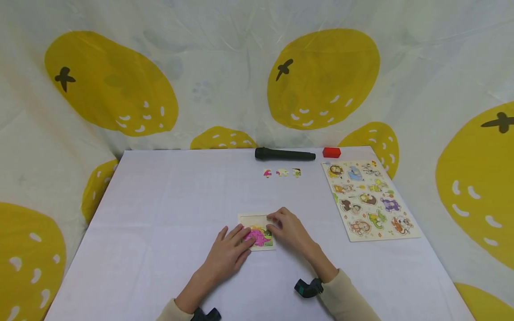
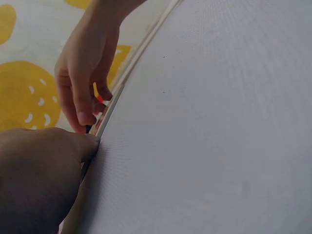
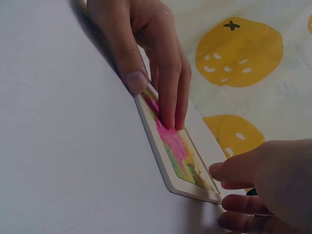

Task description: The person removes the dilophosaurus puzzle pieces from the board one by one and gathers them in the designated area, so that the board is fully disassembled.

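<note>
A small wooden jigsaw puzzle (image 1: 257, 245) with a pink picture lies on the table, its upper part showing bare tray. My left hand (image 1: 228, 253) rests on its left side, fingers extended over the pink picture (image 3: 173, 141) and thumb by the near edge. At the puzzle's right side is my right hand (image 1: 293, 229), its fingers bent loosely and thumb apart from the index finger. Nothing shows between its fingertips (image 3: 217, 170) in the right wrist view. Beyond the hands, three loose jigsaw pieces (image 1: 282, 172) lie in a row.
A black microphone-shaped object (image 1: 285, 154) lies along the table's back edge, with a red block (image 1: 331, 153) beside it. On the right is a large animal puzzle board (image 1: 367, 200). A fruit-patterned curtain (image 1: 225, 67) hangs behind the white table (image 1: 168, 196).
</note>
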{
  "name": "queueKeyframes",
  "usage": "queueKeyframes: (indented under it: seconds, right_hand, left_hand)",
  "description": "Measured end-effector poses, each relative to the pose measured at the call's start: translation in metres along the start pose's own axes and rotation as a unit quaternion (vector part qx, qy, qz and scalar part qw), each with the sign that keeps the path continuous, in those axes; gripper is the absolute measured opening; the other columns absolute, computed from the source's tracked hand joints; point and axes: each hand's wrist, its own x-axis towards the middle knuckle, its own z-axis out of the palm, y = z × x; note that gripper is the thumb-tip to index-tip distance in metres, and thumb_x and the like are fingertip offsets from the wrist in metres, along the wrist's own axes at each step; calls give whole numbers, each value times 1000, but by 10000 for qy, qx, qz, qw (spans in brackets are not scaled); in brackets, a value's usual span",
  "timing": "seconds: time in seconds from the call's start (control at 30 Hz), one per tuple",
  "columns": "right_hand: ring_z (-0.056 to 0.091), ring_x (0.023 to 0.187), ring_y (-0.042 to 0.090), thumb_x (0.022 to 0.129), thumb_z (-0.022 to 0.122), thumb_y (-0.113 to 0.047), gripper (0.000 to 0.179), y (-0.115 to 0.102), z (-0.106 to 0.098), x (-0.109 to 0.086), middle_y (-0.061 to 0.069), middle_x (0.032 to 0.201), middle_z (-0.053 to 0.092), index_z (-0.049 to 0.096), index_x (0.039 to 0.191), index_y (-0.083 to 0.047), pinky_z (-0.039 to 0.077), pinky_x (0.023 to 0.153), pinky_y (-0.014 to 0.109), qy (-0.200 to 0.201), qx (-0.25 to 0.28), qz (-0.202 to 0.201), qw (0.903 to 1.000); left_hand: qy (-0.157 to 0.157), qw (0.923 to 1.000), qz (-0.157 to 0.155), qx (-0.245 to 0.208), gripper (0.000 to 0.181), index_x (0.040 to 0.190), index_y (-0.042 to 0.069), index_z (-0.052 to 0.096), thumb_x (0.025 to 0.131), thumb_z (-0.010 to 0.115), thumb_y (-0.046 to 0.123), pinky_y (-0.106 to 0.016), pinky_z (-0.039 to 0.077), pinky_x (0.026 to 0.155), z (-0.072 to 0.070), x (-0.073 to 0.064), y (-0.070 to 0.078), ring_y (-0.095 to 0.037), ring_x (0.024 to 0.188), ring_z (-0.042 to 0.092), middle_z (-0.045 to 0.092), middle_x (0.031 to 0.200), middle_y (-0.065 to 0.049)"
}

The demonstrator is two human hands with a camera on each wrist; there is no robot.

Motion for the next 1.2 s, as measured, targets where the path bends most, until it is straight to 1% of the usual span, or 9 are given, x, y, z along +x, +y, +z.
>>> queueKeyframes:
  seconds: [0.2, 0.33, 0.5, 0.7, 0.8, 0.93, 1.1, 1.2]
  right_hand:
    - [48, 87, 10, 86, 79, -25, 29, 1, 2, -10, -1, 102, 59, 76, 111, -11, 46, 75, 27, -128, -340, -305, 9989]
    - [50, 91, 12, 85, 81, -25, 30, 1, 2, -13, 0, 103, 59, 77, 111, -11, 48, 79, 30, -148, -399, -427, 9982]
    - [51, 94, 12, 85, 80, -22, 27, -1, 1, -13, -2, 102, 58, 75, 109, -11, 50, 84, 33, -227, -318, -360, 9986]
    - [56, 101, 14, 86, 79, -22, 28, -1, 2, -11, -2, 105, 58, 70, 110, -11, 52, 94, 37, -354, -172, -209, 9990]
    - [55, 100, 12, 86, 79, -21, 29, -1, 3, -10, -2, 106, 58, 68, 110, -11, 52, 93, 36, -393, -123, -173, 9990]
    - [54, 95, 10, 87, 79, -19, 28, -1, 3, -10, -3, 105, 59, 65, 110, -12, 53, 89, 33, -390, -27, -165, 9991]
    - [53, 88, 8, 88, 77, -18, 25, -1, 3, -10, -4, 100, 60, 65, 109, -12, 53, 81, 27, -352, 80, -135, 9993]
    - [53, 87, 7, 89, 77, -18, 24, -1, 4, -10, -4, 100, 60, 66, 109, -12, 52, 79, 25, -349, 132, -99, 9993]
  left_hand:
    - [10, 10000, 21, -16, 36, 126, 24, 71, 91, 71, 32, -63, 42, 106, 0, 0, 0, -31, 135, 54, 63, 139, -4]
    - [8, 10000, 25, 0, 36, 125, 24, 71, 90, 71, 33, -63, 42, 106, 0, 0, 0, -31, 135, 54, 63, 139, -4]
    - [-27, 10000, 17, 49, 35, 125, 25, 71, 91, 71, 33, -62, 43, 106, -1, 0, 0, -30, 135, 54, 63, 139, -4]
    - [51, 10000, 47, 60, 34, 124, 25, 71, 92, 70, 34, -63, 43, 106, -2, 1, 0, -30, 134, 55, 63, 139, -3]
    - [76, 9999, 49, 70, 34, 124, 25, 71, 91, 70, 33, -63, 43, 105, -1, 0, 0, -30, 134, 55, 63, 139, -3]
    - [43, 9999, 14, 102, 35, 125, 25, 71, 91, 70, 34, -62, 43, 106, 0, -1, 0, -29, 135, 54, 63, 140, -3]
    - [-133, 9997, -92, 180, 36, 128, 26, 69, 94, 67, 35, -62, 42, 108, 0, 1, 1, -29, 136, 53, 61, 141, -2]
    - [-252, 9992, -146, 257, 37, 130, 27, 67, 95, 64, 35, -63, 42, 108, 0, 2, 3, -29, 137, 52, 61, 142, -2]
